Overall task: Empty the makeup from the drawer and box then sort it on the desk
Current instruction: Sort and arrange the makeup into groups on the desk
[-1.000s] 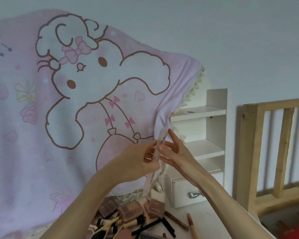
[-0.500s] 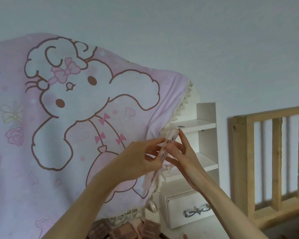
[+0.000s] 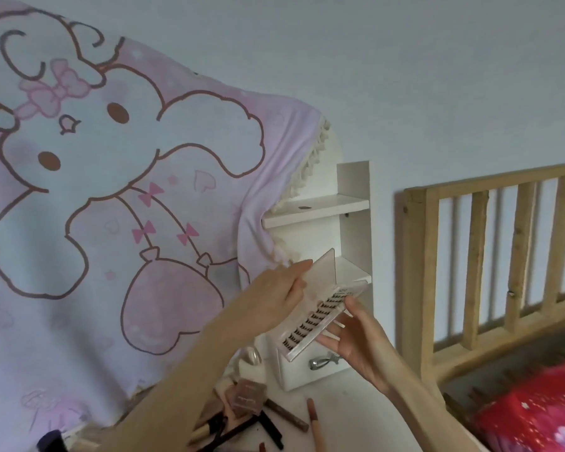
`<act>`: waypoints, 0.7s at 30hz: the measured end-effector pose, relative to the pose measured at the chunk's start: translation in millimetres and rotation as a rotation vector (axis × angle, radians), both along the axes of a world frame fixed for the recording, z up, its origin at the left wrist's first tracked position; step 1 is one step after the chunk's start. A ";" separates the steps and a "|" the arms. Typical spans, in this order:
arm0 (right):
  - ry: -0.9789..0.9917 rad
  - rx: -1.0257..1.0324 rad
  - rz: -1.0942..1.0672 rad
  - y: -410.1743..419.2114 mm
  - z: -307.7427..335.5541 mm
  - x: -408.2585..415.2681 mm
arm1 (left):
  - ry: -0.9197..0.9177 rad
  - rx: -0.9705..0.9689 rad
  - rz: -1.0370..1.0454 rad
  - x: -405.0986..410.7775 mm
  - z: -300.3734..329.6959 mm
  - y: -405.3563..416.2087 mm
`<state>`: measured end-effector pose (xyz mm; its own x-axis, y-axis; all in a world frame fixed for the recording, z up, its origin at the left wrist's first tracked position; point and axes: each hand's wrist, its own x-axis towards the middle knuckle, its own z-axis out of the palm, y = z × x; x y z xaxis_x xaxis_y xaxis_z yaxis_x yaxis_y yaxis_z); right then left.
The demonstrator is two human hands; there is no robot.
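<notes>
A pink blanket [image 3: 111,207] with a cartoon animal hangs across the left. Below it, makeup [image 3: 242,409] lies scattered on the desk [image 3: 346,419]: brown palettes, pencils and dark sticks, some hidden by the left forearm. The left hand [image 3: 274,298] is raised above the desk, its fingers [image 3: 299,267] pinching the clear lid of a lash case [image 3: 317,318], which stands open in the air. Rows of dark lashes run along the case's tray. The right hand [image 3: 356,340] supports the tray from beneath, palm up, fingers [image 3: 331,337] nearly straight and spread under it. Behind the case stands a white shelf unit [image 3: 353,216] with a drawer [image 3: 320,367] at its base; the drawer's silver handle shows just under the tray. Farther right are a wooden railing [image 3: 490,256] and red bedding [image 3: 535,409].
</notes>
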<state>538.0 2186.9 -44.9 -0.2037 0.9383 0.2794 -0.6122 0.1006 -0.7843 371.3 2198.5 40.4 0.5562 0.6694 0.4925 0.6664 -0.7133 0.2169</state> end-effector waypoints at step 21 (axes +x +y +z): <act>-0.951 -0.395 -0.526 -35.4 -141.3 99.2 | 0.020 -0.182 0.177 92.5 -163.8 72.8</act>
